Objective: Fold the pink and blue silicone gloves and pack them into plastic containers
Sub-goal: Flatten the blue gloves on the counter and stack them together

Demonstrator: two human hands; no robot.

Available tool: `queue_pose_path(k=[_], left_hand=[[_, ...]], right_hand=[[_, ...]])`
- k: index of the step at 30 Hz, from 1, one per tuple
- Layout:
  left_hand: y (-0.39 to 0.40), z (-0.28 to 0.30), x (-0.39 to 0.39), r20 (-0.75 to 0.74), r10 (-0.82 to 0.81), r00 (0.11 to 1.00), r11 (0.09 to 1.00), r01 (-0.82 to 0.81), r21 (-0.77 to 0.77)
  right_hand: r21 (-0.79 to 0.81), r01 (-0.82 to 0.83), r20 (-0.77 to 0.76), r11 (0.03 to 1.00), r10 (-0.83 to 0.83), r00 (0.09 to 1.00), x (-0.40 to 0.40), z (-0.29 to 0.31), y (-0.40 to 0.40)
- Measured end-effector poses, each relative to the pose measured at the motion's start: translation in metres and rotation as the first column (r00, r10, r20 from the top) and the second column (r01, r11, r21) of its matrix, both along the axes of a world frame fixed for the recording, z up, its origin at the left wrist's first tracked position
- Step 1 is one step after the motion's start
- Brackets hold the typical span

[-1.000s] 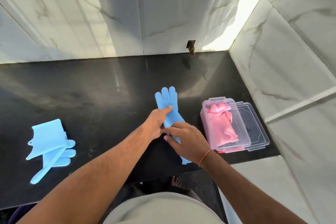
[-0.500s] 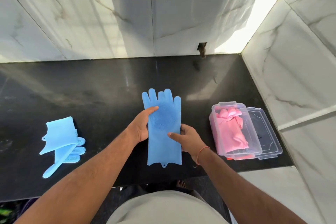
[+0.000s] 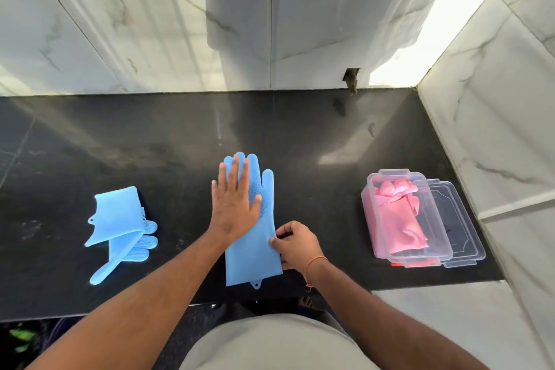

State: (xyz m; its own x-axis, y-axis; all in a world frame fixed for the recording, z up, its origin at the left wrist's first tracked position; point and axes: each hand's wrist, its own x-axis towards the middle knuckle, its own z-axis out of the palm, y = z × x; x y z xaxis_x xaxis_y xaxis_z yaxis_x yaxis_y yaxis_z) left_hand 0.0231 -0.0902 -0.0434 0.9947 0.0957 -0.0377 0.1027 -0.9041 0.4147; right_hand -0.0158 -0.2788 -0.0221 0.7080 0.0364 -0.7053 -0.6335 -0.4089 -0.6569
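Blue silicone is lying flat under your palm on the black stone counter (image 3: 300, 135): the unfolded blue glove (image 3: 255, 246) is stretching lengthwise in front of you, fingers pointing at the marble wall, cuff and its small hanging tab nearest the counter's front edge. Your left hand (image 3: 234, 204) is pressing down on the glove's palm area with fingers straight and spread, gripping nothing, while your right hand (image 3: 295, 245) is pinching the right edge near the cuff between curled fingers and thumb. The material is looking soft, floppy and light, probably tacky rather than slick, and likely to spring back when creased, so you are best taking hold at the cuff edge and keeping the other palm down as an anchor. A nubbed scrubbing texture is showing on the glove's palm. To your left, well apart, a second blue glove (image 3: 120, 225) is sitting already folded. To your right, the pink gloves (image 3: 399, 219) are filling a clear plastic container (image 3: 368, 204), its lid (image 3: 462, 225) lying beside it.
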Motion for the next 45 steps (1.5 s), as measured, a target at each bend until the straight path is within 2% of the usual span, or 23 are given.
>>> queue_pose_path(k=[3,9,12,14,16,18,20,25,28,34,37,40,42,45], left_hand=[[-0.002,-0.017,-0.009,-0.111,-0.154,0.982,0.975,0.169,0.147],[0.002,-0.026,-0.005,-0.163,-0.233,0.959,0.946,0.262,0.19],[0.002,-0.023,-0.004,-0.171,-0.24,0.956,0.946,0.27,0.181],[0.003,-0.021,-0.007,-0.162,-0.24,0.957,0.944,0.269,0.19],[0.004,-0.018,-0.008,-0.132,-0.244,0.961,0.944,0.267,0.195],[0.008,-0.012,-0.009,-0.095,-0.248,0.964,0.946,0.262,0.192],[0.016,-0.007,-0.011,-0.074,-0.247,0.966,0.945,0.257,0.202],[0.054,0.003,-0.021,-0.052,-0.218,0.975,0.944,0.224,0.244],[0.087,0.01,-0.032,-0.091,-0.139,0.986,0.945,0.159,0.285],[0.156,0.026,-0.07,-0.177,0.141,0.974,0.945,-0.079,0.318],[0.19,0.03,-0.099,-0.186,0.282,0.941,0.921,-0.211,0.328],[0.214,0.027,-0.122,-0.261,0.431,0.864,0.896,-0.375,0.239],[0.22,0.026,-0.128,-0.303,0.441,0.845,0.896,-0.393,0.208],[0.223,0.029,-0.125,-0.268,0.409,0.872,0.913,-0.39,0.123]], right_hand=[[-0.03,-0.041,0.013,0.999,0.041,0.999,-0.007,-0.002,0.002],[-0.146,-0.139,0.076,0.98,0.151,0.986,-0.013,-0.001,0.004],[-0.256,-0.251,0.104,0.934,0.285,0.953,-0.014,0.004,0.004],[-0.459,-0.349,0.196,0.817,0.476,0.857,-0.015,0.007,0.002],[-0.635,-0.335,0.314,0.696,0.629,0.711,-0.014,0.012,0.003],[-0.717,-0.287,0.396,0.635,0.71,0.582,-0.011,0.017,0.009],[-0.739,-0.273,0.438,0.615,0.748,0.5,-0.004,0.019,0.019],[-0.785,-0.38,0.337,0.49,0.851,0.402,0.012,0.019,0.059],[-0.788,-0.402,0.344,0.466,0.875,0.34,0.015,0.02,0.09],[-0.747,-0.466,0.419,0.474,0.88,0.222,0.005,0.025,0.162],[-0.698,-0.538,0.419,0.473,0.879,0.229,-0.002,0.023,0.194],[-0.584,-0.64,0.411,0.499,0.862,0.297,-0.007,0.019,0.219],[-0.51,-0.693,0.391,0.51,0.855,0.342,-0.008,0.016,0.229],[-0.46,-0.709,0.381,0.535,0.84,0.386,-0.008,0.014,0.236]])
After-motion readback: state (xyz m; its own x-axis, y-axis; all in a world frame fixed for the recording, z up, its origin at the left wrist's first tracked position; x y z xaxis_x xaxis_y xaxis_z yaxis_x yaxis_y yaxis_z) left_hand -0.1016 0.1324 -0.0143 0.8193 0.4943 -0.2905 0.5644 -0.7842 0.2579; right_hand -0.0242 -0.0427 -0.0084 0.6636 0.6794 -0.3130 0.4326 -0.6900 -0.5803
